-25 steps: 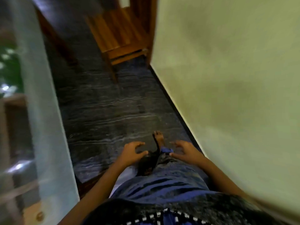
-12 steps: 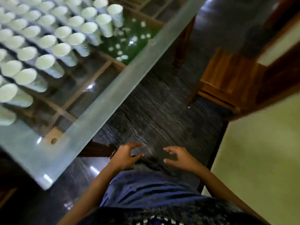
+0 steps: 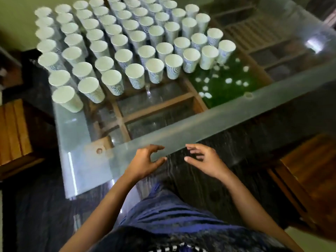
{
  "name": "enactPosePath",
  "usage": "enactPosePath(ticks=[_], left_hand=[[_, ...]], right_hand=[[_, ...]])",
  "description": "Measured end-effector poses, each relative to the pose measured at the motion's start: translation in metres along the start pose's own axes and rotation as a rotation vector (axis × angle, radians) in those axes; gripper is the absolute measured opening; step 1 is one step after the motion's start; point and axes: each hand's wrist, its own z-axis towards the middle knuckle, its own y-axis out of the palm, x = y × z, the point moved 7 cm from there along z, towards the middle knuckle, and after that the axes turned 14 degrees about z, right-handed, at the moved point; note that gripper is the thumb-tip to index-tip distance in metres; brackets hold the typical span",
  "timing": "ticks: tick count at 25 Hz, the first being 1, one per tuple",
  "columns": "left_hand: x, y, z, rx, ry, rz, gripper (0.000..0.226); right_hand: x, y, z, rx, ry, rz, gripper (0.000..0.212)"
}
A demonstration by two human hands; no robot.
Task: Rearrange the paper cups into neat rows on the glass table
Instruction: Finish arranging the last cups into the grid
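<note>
Several white paper cups (image 3: 135, 75) stand upside down in close diagonal rows on the far half of the glass table (image 3: 178, 137). They have a blue wavy pattern on their sides. My left hand (image 3: 145, 161) hovers at the table's near frosted edge with fingers loosely curled, holding nothing. My right hand (image 3: 204, 160) is beside it, just off the edge over the dark floor, fingers spread and empty. Both hands are well short of the nearest cups.
Under the glass lie a wooden frame (image 3: 156, 106) and a green patch with white bits (image 3: 225, 84). Wooden furniture stands at the left (image 3: 14, 131) and at the right (image 3: 309, 170). The floor (image 3: 209, 182) is dark stone.
The view has swung from the floor and wall to the table, so the cups are now in full view. Both hands have come up to the table's near edge.
</note>
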Motion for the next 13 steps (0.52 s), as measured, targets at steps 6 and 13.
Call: enactPosePath(ticks=[6, 13], left_hand=[[-0.01, -0.046, 0.084, 0.121, -0.034, 0.065, 0.039], [-0.005, -0.089, 0.183, 0.291, -0.14, 0.076, 0.036]], right_hand=[[-0.062, -0.01, 0.109, -0.075, -0.095, -0.09, 0.044], [-0.117, -0.045, 0.219, -0.148, -0.256, -0.221, 0.043]])
